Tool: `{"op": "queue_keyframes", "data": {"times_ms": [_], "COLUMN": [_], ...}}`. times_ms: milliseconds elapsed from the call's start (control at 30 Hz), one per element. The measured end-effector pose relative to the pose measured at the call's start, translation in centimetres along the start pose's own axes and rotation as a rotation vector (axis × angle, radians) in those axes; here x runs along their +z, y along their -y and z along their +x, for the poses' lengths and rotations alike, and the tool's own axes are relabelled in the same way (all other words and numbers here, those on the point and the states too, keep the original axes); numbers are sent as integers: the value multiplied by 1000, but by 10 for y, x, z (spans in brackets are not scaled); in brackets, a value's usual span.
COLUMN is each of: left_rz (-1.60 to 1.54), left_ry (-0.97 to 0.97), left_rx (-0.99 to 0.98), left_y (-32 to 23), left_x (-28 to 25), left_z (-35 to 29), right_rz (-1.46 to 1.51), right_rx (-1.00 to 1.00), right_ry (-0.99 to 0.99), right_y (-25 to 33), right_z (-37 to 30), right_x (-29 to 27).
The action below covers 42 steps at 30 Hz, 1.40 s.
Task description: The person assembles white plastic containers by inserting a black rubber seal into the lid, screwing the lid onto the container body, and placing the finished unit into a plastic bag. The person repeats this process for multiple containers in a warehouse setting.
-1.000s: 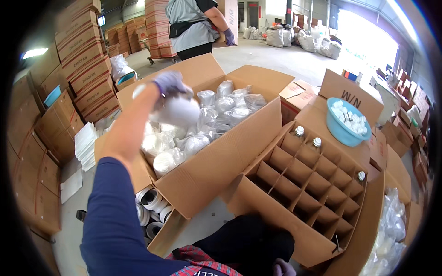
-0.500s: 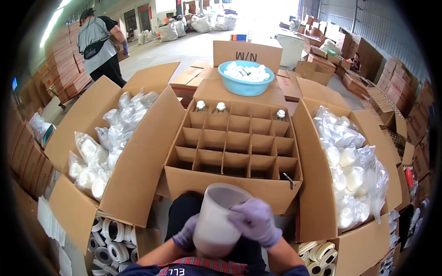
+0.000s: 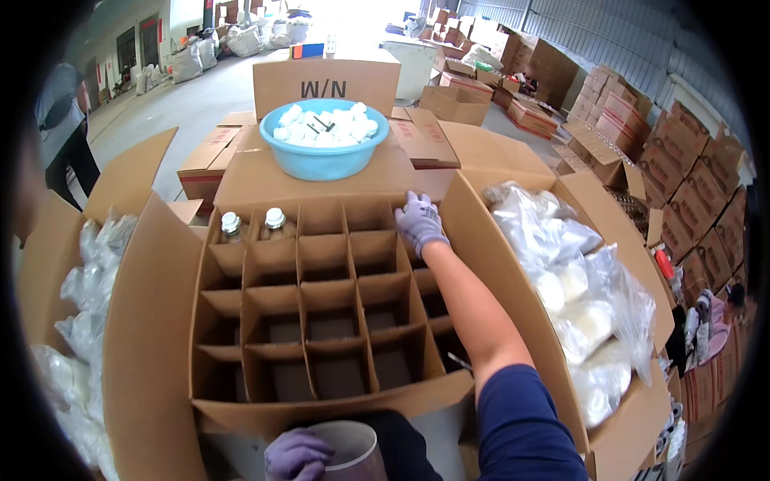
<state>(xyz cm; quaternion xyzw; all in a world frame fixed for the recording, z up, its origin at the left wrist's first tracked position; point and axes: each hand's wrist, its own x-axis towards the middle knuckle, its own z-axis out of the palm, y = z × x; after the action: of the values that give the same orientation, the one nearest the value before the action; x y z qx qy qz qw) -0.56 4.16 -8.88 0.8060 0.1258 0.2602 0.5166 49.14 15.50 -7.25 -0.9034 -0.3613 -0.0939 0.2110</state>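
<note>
– While the left hand (image 3: 295, 457) minds the frosted jar (image 3: 350, 450), what is the right hand (image 3: 419, 221) doing?

– It sits at the far right corner of the divided carton (image 3: 265, 413), fingers bent over the corner cell. I read this as the reaching step: getting hold of whatever that cell contains. The space under the palm is hidden, so I cannot tell whether the hand grips anything.

– And the left one?

– Its fingers are curled around the jar's left side, near the rim, gripping it.

– Where exactly is the jar?

– Outside the carton, just in front of the middle of its near edge and apart from it. The view cuts off the base, so what supports it does not show.

– Which way does it point?

– Open mouth up. Judging by the visible part, its long axis runs close to upright; a slight lean is hard to rule out.

– What does the next move call for?

– Probably a sure grasp at that corner, then a straight lift clear of the cardboard dividers, with the jar held steady meanwhile.

– Anything else in the carton?

– Two capped bottles (image 3: 276, 224) stand upright, caps up, in the far left corner cell and the one beside it. Beyond the far edge, a blue basin (image 3: 321, 163) holds small white caps (image 3: 341, 127).
</note>
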Motion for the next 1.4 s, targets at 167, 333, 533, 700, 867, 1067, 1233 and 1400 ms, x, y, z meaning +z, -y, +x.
{"op": "queue_keyframes", "data": {"times_ms": [167,333,533,700,867,1067,1233,1400], "left_rz": [-98,-469,-1126,-1304,-873,-512,-292,-478], "left_ry": [-23,-464,-233,-179,-186,78,-35,263], "left_rx": [27,-172,-397,-123,-240,-246,-342,-320], "left_y": [15,8,21,5,2,16,-24,-59], "left_x": [-9,4,-27,-27,-19,-28,36,30], "left_z": [27,35,116,126,48,-58,-124,-149], "right_rz": [-143,-176,167,437,697,844,656,606], "right_rx": [103,-66,-695,-1043,-665,-646,-581,-531], "right_ry": [156,-107,-720,-177,39,818,1287,1032], "right_y": [-40,-10,90,101,107,99,74,-7], "right_z": [75,54,-99,-282,-281,-326,-353,-381], "right_x": [92,32,-135,-177,-156,-96,-124,-214]}}
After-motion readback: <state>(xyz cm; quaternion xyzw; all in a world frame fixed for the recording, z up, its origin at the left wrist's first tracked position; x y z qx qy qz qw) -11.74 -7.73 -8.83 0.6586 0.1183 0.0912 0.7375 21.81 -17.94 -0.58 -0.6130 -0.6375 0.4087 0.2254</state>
